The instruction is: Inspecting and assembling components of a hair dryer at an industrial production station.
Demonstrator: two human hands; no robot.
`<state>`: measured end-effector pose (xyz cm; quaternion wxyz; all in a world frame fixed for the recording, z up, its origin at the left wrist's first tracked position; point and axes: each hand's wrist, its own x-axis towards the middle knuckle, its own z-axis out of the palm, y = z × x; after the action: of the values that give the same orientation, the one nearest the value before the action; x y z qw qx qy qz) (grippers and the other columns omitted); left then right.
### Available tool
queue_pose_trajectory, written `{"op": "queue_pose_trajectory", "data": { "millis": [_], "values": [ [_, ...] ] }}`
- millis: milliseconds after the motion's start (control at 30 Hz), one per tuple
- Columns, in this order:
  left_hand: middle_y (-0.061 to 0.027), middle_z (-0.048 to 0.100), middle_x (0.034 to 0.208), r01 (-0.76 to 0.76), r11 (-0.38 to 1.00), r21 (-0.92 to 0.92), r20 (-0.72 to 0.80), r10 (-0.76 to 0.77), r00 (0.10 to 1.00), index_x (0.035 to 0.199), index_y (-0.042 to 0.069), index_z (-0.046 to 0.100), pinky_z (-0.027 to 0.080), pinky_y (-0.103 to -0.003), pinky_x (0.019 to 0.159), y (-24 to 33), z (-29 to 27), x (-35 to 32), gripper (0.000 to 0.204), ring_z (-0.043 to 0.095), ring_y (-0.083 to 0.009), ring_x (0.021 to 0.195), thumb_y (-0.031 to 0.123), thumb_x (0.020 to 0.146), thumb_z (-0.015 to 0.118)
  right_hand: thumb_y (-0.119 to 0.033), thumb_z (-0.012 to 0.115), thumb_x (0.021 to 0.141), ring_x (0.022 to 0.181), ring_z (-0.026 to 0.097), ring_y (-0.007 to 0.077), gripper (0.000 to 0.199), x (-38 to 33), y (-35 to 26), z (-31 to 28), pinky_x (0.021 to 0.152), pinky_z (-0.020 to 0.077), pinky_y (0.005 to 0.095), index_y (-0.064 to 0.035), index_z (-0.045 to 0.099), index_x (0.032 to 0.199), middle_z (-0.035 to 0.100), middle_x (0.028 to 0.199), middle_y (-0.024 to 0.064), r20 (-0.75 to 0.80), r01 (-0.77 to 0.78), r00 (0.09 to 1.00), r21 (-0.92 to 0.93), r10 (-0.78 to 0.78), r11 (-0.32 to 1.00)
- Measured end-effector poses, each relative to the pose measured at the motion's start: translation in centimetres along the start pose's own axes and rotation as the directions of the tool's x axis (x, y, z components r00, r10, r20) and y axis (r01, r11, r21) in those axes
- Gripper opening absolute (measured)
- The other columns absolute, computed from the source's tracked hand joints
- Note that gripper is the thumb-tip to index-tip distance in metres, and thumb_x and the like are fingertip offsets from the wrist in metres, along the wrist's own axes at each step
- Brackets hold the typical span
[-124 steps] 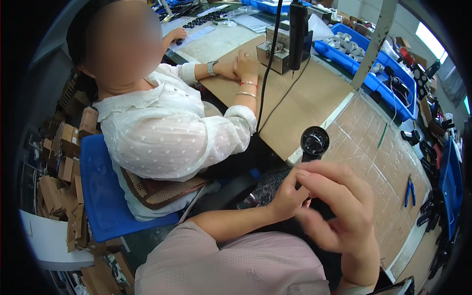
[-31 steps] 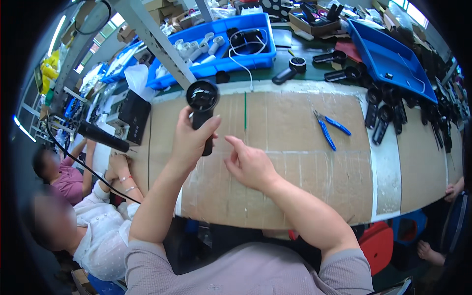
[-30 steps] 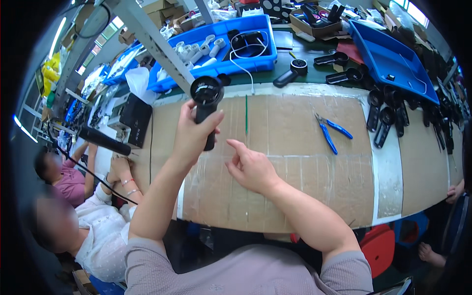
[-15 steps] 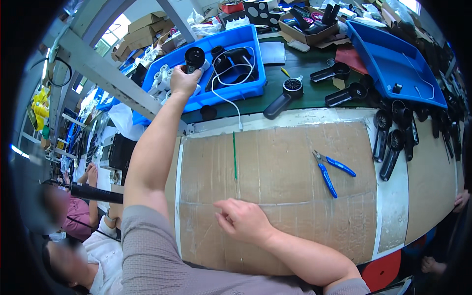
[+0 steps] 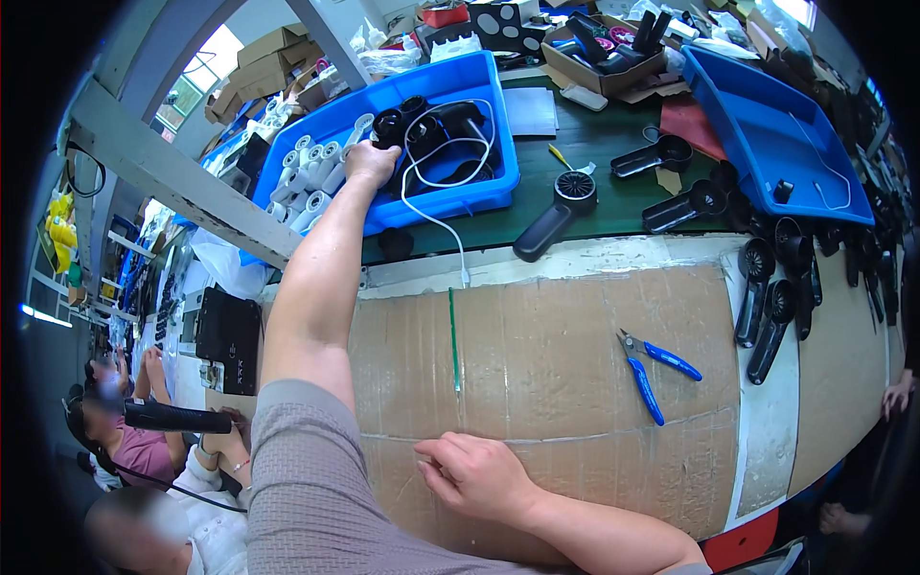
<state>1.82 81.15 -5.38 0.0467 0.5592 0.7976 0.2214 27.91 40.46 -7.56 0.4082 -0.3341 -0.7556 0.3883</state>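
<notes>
My left hand [image 5: 372, 165] reaches into a blue bin [image 5: 441, 199] at the back left. Its fingers close on a black round-mouthed fan part [image 5: 388, 126], and their far side is hidden. Right of it in the bin lie more black fan parts [image 5: 464, 117] and a white cable [image 5: 407, 196], whose end hangs over the front wall. White cylindrical parts [image 5: 311, 172] fill the bin's left side. My right hand [image 5: 476, 474] rests on the cardboard sheet [image 5: 565, 335], its fingers curled with nothing visible in them.
Blue-handled cutters [image 5: 655, 369] and a green strip [image 5: 454, 340] lie on the cardboard. Black handheld fans [image 5: 551, 213] lie beyond it and along the right. A second blue bin [image 5: 738, 153] stands back right. A metal post [image 5: 182, 177] slants near my left arm; co-workers sit left.
My left hand has lowered the black fan part into the bin among the others. My right hand stays on the cardboard, its fingers more curled. The whole view has shifted slightly.
</notes>
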Motion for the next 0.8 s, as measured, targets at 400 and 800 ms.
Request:
{"op": "queue_pose_trajectory", "data": {
  "millis": [400,800],
  "values": [
    [-0.0162,0.073,0.112,0.008,0.967,-0.256,-0.247,-0.074,0.966,0.12,0.0,0.067,0.056,-0.037,0.088,0.2,-0.8,-0.9,0.046,0.071,-0.03,0.1,0.036,0.091,0.065,-0.009,0.067,0.087,0.063,0.059,0.018,0.018,0.3,0.1,0.2,0.057,0.0484,0.0292,-0.0074,0.067,0.105,0.063,0.078,0.0017,-0.006,0.02,1.0,0.028,-0.019,0.999],
    [-0.0107,0.065,0.12,-0.6,0.179,-0.78,-0.039,0.943,0.331,0.123,0.008,0.062,0.05,-0.039,0.095,12.4,-8.5,-39.1,0.046,0.062,-0.028,0.108,0.017,0.08,0.078,-0.014,0.066,0.088,0.067,0.065,0.0249,0.015,-0.8,-0.3,0.7,0.061,0.052,0.034,-0.0074,0.066,0.101,0.068,0.084,0.0063,0.029,-0.019,0.999,-0.036,0.021,0.999]
  ]
}}
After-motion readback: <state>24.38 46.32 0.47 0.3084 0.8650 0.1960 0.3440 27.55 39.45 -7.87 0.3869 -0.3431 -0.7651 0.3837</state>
